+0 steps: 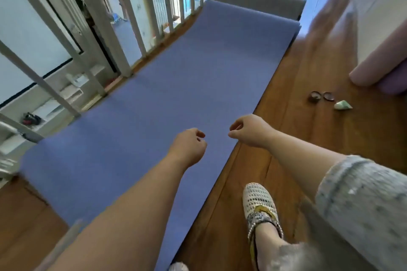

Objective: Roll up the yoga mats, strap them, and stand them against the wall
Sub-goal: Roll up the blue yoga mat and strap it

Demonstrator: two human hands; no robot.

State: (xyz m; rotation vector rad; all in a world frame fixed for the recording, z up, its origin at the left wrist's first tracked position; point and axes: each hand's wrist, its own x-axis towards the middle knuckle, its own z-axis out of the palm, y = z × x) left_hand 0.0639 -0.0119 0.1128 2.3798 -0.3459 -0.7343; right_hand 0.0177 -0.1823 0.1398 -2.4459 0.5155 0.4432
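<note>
**Head camera: blue yoga mat lies unrolled, both hands empty above it**

A person stands at the near end of the mat, which is spread flat along the wooden floor beside a white railing. The left hand and right hand hover over it with fingers loosely curled, holding nothing. One foot in a crochet shoe rests on the boards just beside the mat's right edge. A grey mat lies beyond the far end, and pale rolled mats sit at right. No rolling has begun. The mat looks light, soft and floppy, likely to skew as it rolls; the best hold is probably the short near edge, both corners pinched and turned over together.
</note>
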